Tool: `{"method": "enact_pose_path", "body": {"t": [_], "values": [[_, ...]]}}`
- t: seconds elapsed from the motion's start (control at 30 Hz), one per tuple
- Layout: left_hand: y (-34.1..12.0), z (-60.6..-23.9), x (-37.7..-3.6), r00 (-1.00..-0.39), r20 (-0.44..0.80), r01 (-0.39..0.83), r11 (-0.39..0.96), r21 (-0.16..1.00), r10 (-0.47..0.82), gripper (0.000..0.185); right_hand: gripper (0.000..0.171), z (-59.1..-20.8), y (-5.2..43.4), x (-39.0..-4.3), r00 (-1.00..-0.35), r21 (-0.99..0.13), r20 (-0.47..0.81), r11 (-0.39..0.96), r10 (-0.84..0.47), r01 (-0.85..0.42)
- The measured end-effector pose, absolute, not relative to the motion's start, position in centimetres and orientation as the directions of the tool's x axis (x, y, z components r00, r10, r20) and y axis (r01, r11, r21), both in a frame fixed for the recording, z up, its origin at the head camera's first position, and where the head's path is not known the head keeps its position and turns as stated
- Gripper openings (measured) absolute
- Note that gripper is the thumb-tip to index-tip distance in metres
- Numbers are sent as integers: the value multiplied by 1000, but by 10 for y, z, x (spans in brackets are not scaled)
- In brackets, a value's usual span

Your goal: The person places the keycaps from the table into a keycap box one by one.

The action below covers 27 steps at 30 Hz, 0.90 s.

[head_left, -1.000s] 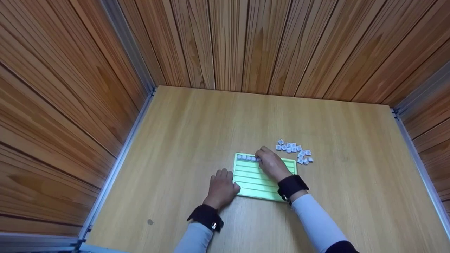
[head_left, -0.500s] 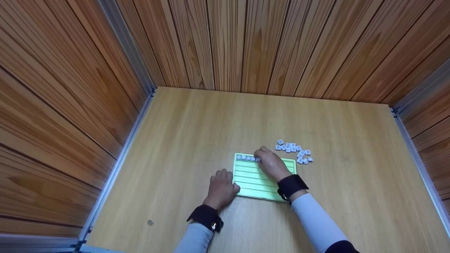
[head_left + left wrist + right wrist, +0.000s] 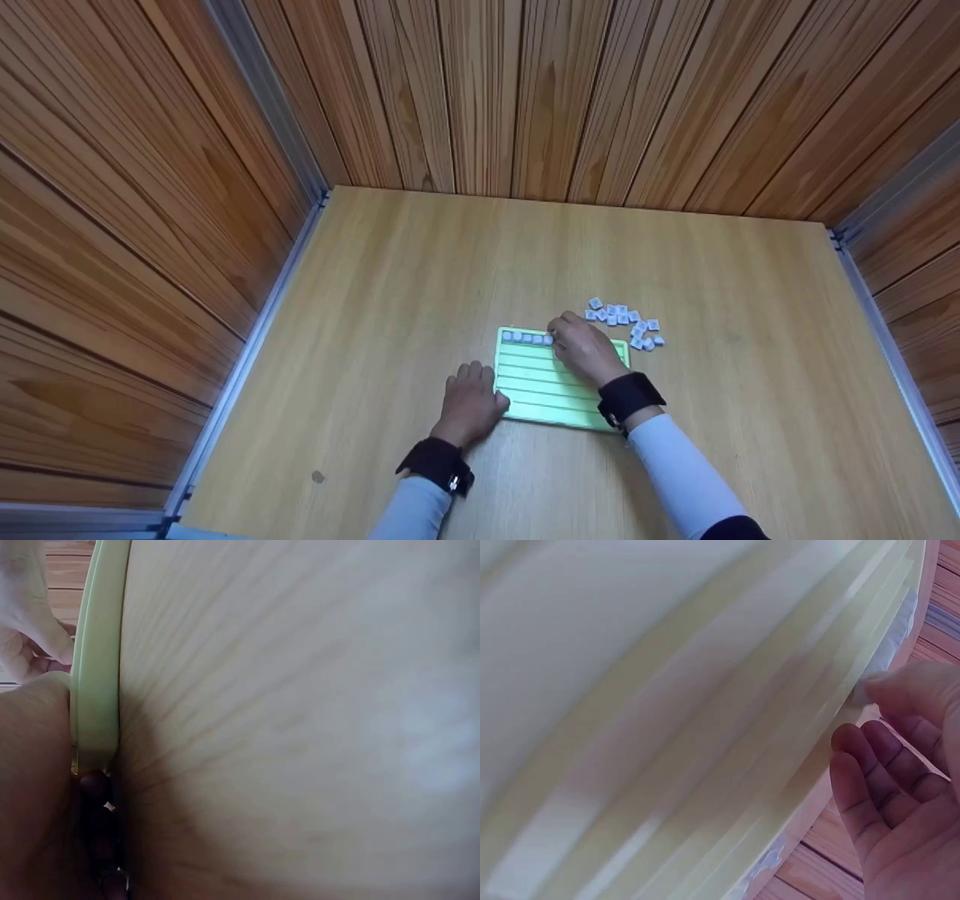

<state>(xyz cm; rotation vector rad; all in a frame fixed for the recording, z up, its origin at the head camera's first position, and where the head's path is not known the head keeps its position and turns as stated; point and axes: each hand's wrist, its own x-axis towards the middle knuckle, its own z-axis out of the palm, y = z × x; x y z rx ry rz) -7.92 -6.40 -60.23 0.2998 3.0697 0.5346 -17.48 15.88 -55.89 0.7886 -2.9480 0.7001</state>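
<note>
A light green grooved tray [image 3: 541,405] lies on the table, with several small pale tiles [image 3: 527,339] lined up at the left of its top groove. My left hand [image 3: 471,401] holds the tray's left front corner, thumb over the edge and fingers along the side. At the top groove, my right hand [image 3: 585,349] has its fingers curled, and in the right wrist view the thumb meets a small white tile [image 3: 861,694] at the end of the row. The right index fingertip is hidden behind the thumb.
Several loose pale tiles [image 3: 622,319] are scattered just beyond the tray's right far corner. Wood-plank walls [image 3: 555,97] enclose the table [image 3: 405,300] at the back and both sides. A small dark spot [image 3: 318,476] marks the table at the front left.
My right hand has shifted slightly right along the top groove, leaving more of the last tile in the row showing. The left hand stays on the tray.
</note>
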Motion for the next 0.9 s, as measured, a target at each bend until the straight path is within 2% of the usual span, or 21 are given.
{"method": "enact_pose_path", "body": {"t": [0.43, 0.57, 0.77, 0.9], "values": [[-64, -600, -78, -981, 41, 190, 909, 370, 188, 18, 34, -551, 198, -176, -921, -446, 73, 813, -384, -374], [-65, -599, -79, -981, 34, 188, 907, 376, 189, 18, 37, -551, 209, -176, -926, -435, 92, 822, -367, -369], [-65, -603, -80, -981, 2, 181, 915, 361, 193, 19, 30, -553, 225, -175, -921, -397, 178, 831, -346, -389], [-65, -604, -81, -982, -19, 169, 918, 360, 188, 20, 29, -552, 237, -176, -935, -401, 168, 845, -311, -353]]}}
